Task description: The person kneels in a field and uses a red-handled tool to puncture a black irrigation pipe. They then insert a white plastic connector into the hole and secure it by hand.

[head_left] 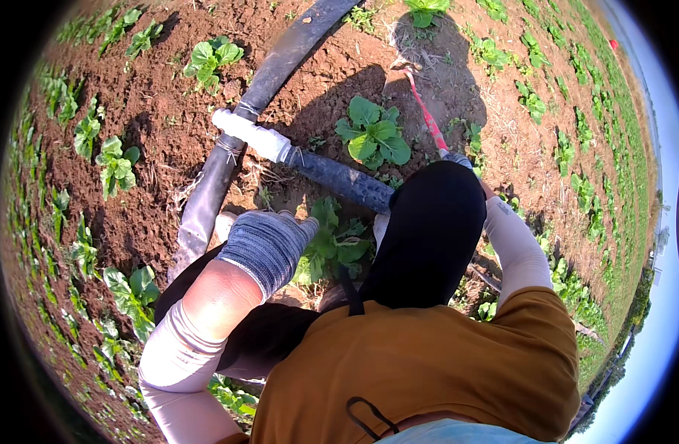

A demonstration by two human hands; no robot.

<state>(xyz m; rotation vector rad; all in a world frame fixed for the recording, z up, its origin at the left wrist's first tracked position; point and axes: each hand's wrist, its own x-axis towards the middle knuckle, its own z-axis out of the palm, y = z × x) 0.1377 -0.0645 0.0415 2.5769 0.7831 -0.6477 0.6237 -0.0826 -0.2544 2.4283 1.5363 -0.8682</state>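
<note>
My left hand (269, 240), in a blue-grey knit glove, is bent over beside a leafy green plant (328, 244). Its fingers look curled; whatever they may hold is hidden below. Past my black-clad knee, my right hand (458, 158) shows only in part, gloved the same way. A narrow red strip (427, 118), paler at its far end, runs up from its fingers, which look closed on it. Ahead lies a white tee fitting (254, 137), joining a dark flat hose (221, 174) to a side hose (339, 181). Thin wire ties circle the joints.
Reddish-brown soil (169, 81) carries rows of leafy plants on both sides. One larger plant (373, 133) grows right beside the side hose. My knee (439, 222) covers that hose's near end. My shadow falls over the soil ahead.
</note>
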